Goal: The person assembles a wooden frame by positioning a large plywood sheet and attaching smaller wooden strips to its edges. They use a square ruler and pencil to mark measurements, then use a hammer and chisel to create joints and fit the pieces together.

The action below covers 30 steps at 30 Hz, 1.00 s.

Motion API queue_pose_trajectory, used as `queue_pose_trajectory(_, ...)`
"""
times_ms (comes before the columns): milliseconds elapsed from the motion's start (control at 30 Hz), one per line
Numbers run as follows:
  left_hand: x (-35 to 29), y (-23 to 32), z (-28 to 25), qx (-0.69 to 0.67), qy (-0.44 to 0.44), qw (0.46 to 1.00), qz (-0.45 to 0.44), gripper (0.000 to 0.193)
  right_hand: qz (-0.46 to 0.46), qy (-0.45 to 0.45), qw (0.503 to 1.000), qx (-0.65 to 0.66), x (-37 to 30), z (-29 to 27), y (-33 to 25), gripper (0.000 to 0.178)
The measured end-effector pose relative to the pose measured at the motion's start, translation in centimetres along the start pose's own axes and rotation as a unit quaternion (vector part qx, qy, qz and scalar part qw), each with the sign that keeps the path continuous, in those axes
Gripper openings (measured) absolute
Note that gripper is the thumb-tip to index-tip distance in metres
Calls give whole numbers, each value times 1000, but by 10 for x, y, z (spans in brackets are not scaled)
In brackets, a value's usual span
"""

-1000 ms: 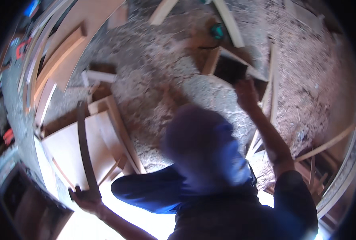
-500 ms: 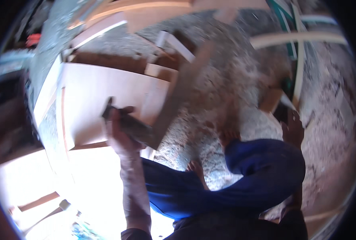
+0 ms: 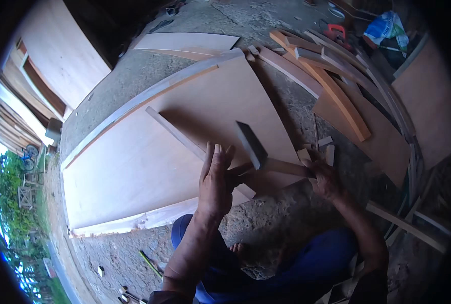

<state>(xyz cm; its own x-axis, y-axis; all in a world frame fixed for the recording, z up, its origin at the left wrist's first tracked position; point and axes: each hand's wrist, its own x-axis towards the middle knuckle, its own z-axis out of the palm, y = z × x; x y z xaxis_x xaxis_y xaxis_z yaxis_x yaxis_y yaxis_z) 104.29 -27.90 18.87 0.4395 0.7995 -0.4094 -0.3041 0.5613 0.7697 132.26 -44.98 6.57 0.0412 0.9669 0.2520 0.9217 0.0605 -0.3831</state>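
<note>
A large pale plywood panel (image 3: 134, 172) with thin strips along its edges lies on the ground before me. A narrow wooden strip (image 3: 172, 126) slants across it, casting a shadow. My left hand (image 3: 216, 185) is over this strip, fingers stretched and apart, hiding part of it; any contact is unclear. To its right, my right hand (image 3: 328, 180) grips the pale wooden handle of a hammer-like tool (image 3: 251, 144). Its dark, slab-shaped head tilts upward above the panel, close to the left hand's fingers.
Several wooden battens (image 3: 332, 81) are heaped at the far right, near a red power tool (image 3: 336, 34) and a blue-white plastic bag (image 3: 387, 31). Another plywood sheet (image 3: 65, 43) stands at the upper left. A yellow-green stick-like thing (image 3: 151, 262) lies near my left forearm.
The view has swung onto the large panel. My left hand no longer holds a dark blocky object. My right hand has come up from beside my knee and now grips the hammer-like tool.
</note>
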Motion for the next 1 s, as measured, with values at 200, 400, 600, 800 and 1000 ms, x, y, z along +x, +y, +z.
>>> queue_pose_trajectory(200,-71,71,-25,387,56,879,274,83,165,35,984,-56,72,76,25,39)
queue_pose_trajectory(400,-128,63,-19,547,42,781,297,79,92,-20,996,6,69,174,30,48)
queue_pose_trajectory(600,-162,44,-79,449,147,796,378,65,9,40,997,-61,39,253,131,55)
queue_pose_trajectory(800,-290,-152,-251,309,598,735,81,35,63,-42,997,15,49,251,143,65)
queue_pose_trajectory(1000,-429,-392,-293,-35,843,534,-55,36,155,-78,985,13,53,234,108,63)
